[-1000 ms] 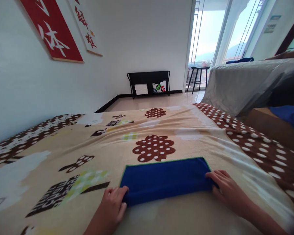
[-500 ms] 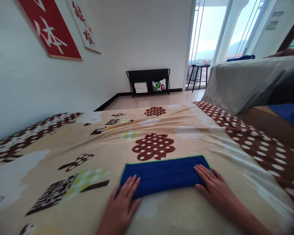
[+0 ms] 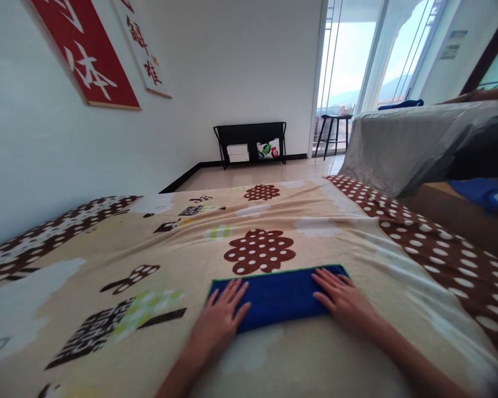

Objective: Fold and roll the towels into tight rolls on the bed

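A folded blue cloth (image 3: 280, 296) with a green edge lies on a beige patterned blanket (image 3: 274, 354) near me. My left hand (image 3: 222, 318) rests flat on the cloth's left end, fingers spread. My right hand (image 3: 342, 298) lies flat on the right end, fingers stretched out. Both hands press on the cloth and hold nothing.
A white wall with red banners (image 3: 95, 61) runs along the left. A black shelf (image 3: 251, 143) stands at the far wall, beside a stool (image 3: 335, 130) by the glass door. To the right are a grey-covered piece of furniture (image 3: 410, 141) and another blue cloth (image 3: 483, 193).
Both hands have moved from gripping the cloth's ends to lying flat on top of it, sliding forward and inward. The cloth now looks narrower.
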`<state>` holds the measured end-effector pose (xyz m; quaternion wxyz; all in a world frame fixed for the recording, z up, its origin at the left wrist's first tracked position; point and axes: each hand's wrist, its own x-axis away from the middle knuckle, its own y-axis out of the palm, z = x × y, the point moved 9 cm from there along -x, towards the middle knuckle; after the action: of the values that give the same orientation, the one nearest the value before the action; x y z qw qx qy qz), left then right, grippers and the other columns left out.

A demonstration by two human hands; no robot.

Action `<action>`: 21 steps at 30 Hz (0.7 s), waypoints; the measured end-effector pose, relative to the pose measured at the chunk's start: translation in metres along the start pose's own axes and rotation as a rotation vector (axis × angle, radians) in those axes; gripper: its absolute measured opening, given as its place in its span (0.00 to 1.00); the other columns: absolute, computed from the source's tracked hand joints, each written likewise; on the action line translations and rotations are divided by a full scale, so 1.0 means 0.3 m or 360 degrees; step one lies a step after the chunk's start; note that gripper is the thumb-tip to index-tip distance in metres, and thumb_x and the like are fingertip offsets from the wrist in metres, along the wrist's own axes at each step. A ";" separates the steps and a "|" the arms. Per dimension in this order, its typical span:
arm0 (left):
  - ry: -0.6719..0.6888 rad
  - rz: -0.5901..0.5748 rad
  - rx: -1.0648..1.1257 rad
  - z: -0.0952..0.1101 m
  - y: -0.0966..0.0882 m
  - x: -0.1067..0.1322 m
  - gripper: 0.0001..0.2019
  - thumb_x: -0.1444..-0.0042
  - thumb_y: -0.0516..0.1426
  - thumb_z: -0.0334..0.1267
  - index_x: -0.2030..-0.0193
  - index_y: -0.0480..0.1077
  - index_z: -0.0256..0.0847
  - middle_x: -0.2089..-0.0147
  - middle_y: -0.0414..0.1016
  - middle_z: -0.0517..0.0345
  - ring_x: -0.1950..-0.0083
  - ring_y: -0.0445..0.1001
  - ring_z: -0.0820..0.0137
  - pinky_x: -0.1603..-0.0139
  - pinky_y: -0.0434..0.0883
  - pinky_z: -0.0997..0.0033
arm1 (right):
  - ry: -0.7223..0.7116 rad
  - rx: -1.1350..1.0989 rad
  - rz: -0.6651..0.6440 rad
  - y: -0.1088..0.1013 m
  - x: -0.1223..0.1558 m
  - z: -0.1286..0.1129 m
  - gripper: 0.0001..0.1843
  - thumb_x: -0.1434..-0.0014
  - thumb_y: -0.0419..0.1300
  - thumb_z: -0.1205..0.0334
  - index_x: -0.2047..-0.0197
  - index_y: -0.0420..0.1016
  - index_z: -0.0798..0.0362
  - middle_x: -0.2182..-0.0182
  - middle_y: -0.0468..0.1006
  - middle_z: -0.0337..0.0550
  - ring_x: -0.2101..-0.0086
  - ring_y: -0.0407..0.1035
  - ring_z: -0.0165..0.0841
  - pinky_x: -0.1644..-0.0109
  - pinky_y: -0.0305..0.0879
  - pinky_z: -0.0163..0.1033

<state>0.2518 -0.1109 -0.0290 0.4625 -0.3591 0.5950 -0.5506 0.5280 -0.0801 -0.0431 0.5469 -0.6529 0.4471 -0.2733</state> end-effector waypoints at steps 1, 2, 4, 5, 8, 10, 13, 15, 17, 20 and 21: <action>-0.0122 0.0025 -0.0050 -0.085 -0.004 0.032 0.25 0.31 0.44 0.51 0.31 0.58 0.49 0.30 0.61 0.53 0.31 0.63 0.61 0.36 0.63 0.52 | 0.0073 0.0044 0.0043 -0.013 0.022 0.084 0.32 0.30 0.42 0.40 0.31 0.60 0.46 0.33 0.60 0.46 0.34 0.55 0.40 0.33 0.52 0.56; -0.0200 0.0084 -0.0108 -0.154 -0.019 0.073 0.25 0.31 0.44 0.50 0.31 0.59 0.48 0.30 0.62 0.51 0.31 0.63 0.59 0.36 0.62 0.51 | 0.0117 0.0089 0.0095 -0.027 0.053 0.158 0.31 0.30 0.42 0.41 0.31 0.60 0.46 0.33 0.60 0.47 0.34 0.54 0.40 0.33 0.52 0.56; -0.0205 0.0266 -0.0226 -0.224 -0.069 0.167 0.24 0.32 0.46 0.47 0.32 0.61 0.46 0.31 0.63 0.49 0.32 0.64 0.59 0.36 0.60 0.52 | 0.0103 0.0179 0.0201 -0.052 0.128 0.249 0.29 0.30 0.45 0.44 0.32 0.62 0.46 0.33 0.60 0.47 0.34 0.55 0.41 0.34 0.53 0.56; -0.0133 0.0369 -0.0274 -0.223 -0.098 0.216 0.24 0.33 0.48 0.45 0.32 0.62 0.46 0.31 0.64 0.49 0.33 0.65 0.59 0.36 0.59 0.54 | 0.0049 0.0217 0.0253 -0.062 0.168 0.265 0.28 0.31 0.47 0.45 0.32 0.63 0.45 0.33 0.60 0.47 0.34 0.56 0.41 0.34 0.54 0.55; 0.0172 0.0507 -0.0355 -0.150 -0.141 0.331 0.25 0.38 0.53 0.38 0.34 0.63 0.48 0.34 0.68 0.51 0.36 0.68 0.62 0.38 0.59 0.62 | -0.0212 0.0293 0.0385 -0.069 0.265 0.233 0.26 0.34 0.53 0.53 0.33 0.63 0.43 0.34 0.64 0.45 0.37 0.61 0.39 0.37 0.57 0.50; 0.0296 0.0517 -0.0344 -0.109 -0.134 0.360 0.26 0.41 0.54 0.33 0.35 0.64 0.47 0.37 0.71 0.53 0.38 0.70 0.64 0.40 0.60 0.64 | -0.0324 0.0334 0.0461 -0.066 0.289 0.202 0.26 0.36 0.54 0.61 0.35 0.65 0.43 0.38 0.69 0.43 0.40 0.65 0.38 0.39 0.59 0.47; 0.0297 0.0562 -0.0256 -0.116 -0.110 0.330 0.26 0.45 0.52 0.29 0.38 0.65 0.43 0.41 0.75 0.52 0.42 0.73 0.64 0.43 0.63 0.64 | -0.0350 0.0364 0.0556 -0.074 0.252 0.183 0.26 0.41 0.53 0.69 0.40 0.70 0.47 0.44 0.75 0.44 0.45 0.70 0.37 0.43 0.61 0.46; 0.0238 0.0556 -0.0171 -0.151 -0.094 0.291 0.25 0.47 0.52 0.27 0.41 0.68 0.43 0.45 0.78 0.52 0.45 0.75 0.63 0.45 0.65 0.63 | -0.0331 0.0319 0.0578 -0.094 0.208 0.179 0.24 0.43 0.53 0.71 0.44 0.73 0.49 0.49 0.78 0.44 0.49 0.72 0.38 0.44 0.62 0.47; 0.0152 0.0499 -0.0074 -0.194 -0.083 0.264 0.22 0.48 0.51 0.27 0.46 0.70 0.43 0.50 0.79 0.53 0.49 0.76 0.62 0.46 0.66 0.60 | -0.0288 0.0239 0.0573 -0.126 0.179 0.176 0.21 0.45 0.54 0.71 0.49 0.75 0.50 0.54 0.79 0.45 0.52 0.72 0.38 0.45 0.62 0.47; -0.0026 0.0349 0.0102 -0.257 -0.064 0.270 0.19 0.45 0.51 0.31 0.47 0.71 0.43 0.50 0.79 0.53 0.50 0.75 0.61 0.45 0.66 0.57 | -0.0204 0.0129 0.0447 -0.152 0.180 0.174 0.19 0.44 0.56 0.68 0.50 0.75 0.50 0.57 0.79 0.45 0.54 0.71 0.39 0.46 0.63 0.48; -0.0074 0.0293 0.0162 -0.271 -0.056 0.277 0.18 0.44 0.51 0.32 0.47 0.71 0.43 0.50 0.79 0.54 0.51 0.74 0.61 0.46 0.67 0.58 | -0.0184 0.0102 0.0387 -0.150 0.188 0.175 0.18 0.44 0.56 0.68 0.50 0.75 0.50 0.57 0.79 0.45 0.54 0.71 0.39 0.47 0.64 0.48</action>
<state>0.1474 -0.1648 -0.0281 0.5426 -0.2916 0.5857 -0.5268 0.6107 -0.1051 -0.0206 0.6214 -0.5906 0.4818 -0.1812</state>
